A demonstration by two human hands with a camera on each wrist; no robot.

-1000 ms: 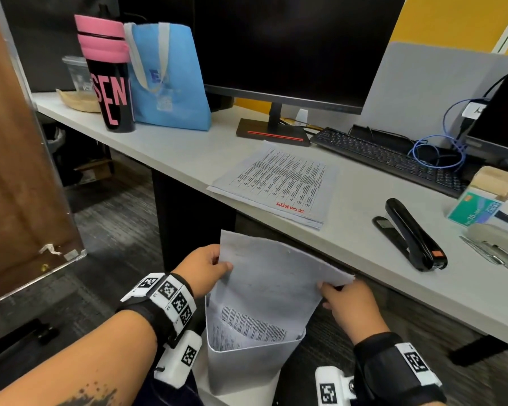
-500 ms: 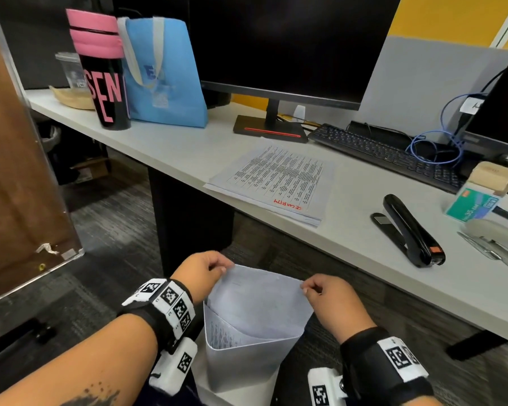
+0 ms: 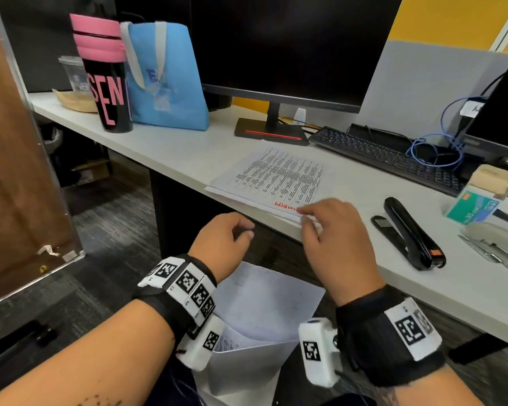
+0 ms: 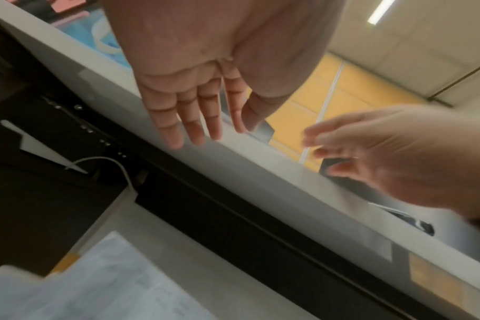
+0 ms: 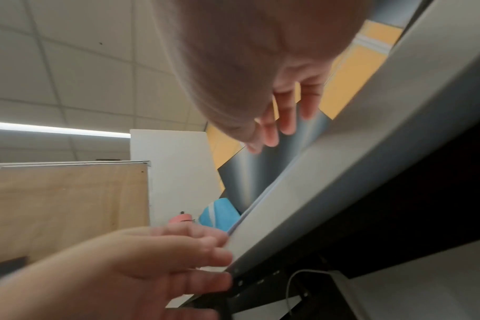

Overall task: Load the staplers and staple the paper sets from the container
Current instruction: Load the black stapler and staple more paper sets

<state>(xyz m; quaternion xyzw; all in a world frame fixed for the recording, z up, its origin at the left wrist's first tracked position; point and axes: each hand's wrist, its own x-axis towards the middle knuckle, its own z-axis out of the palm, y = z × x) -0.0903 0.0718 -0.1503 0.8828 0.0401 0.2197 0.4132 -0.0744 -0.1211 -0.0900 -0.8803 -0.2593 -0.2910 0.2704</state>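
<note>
**Hands at the desk edge, reaching for the printed paper set**

Head view. The paper set [image 3: 279,178] lies flat on the desk [image 3: 170,148], its near edge just past the desk's front edge and its long axis running away from the person, slightly rightward. The right hand [image 3: 335,241] is over the desk edge with fingers loosely spread and holding nothing; its fingertips [image 3: 302,213] touch or nearly touch the near right corner of the set. The left hand [image 3: 220,238] hangs below and in front of the desk edge, fingers loosely curled, empty. The right hand is the nearer; the set lies forward and up from both. Below the desk edge, the container [image 3: 247,373] holds further sheets. The black stapler [image 3: 408,232] lies on the desk to the right of the set, and a grey stapler [image 3: 493,244] farther right.

Left wrist view. The left hand [image 4: 195,104] shows straight, relaxed fingers just short of the desk edge [image 4: 260,164]; the right hand [image 4: 397,160] is blurred.

Right wrist view. The right hand [image 5: 271,97] hovers over the desk edge [image 5: 343,173], fingers extended downward; contact with the sheets cannot be told. The paper set's edge [image 5: 260,199] runs along the desk top.
</note>
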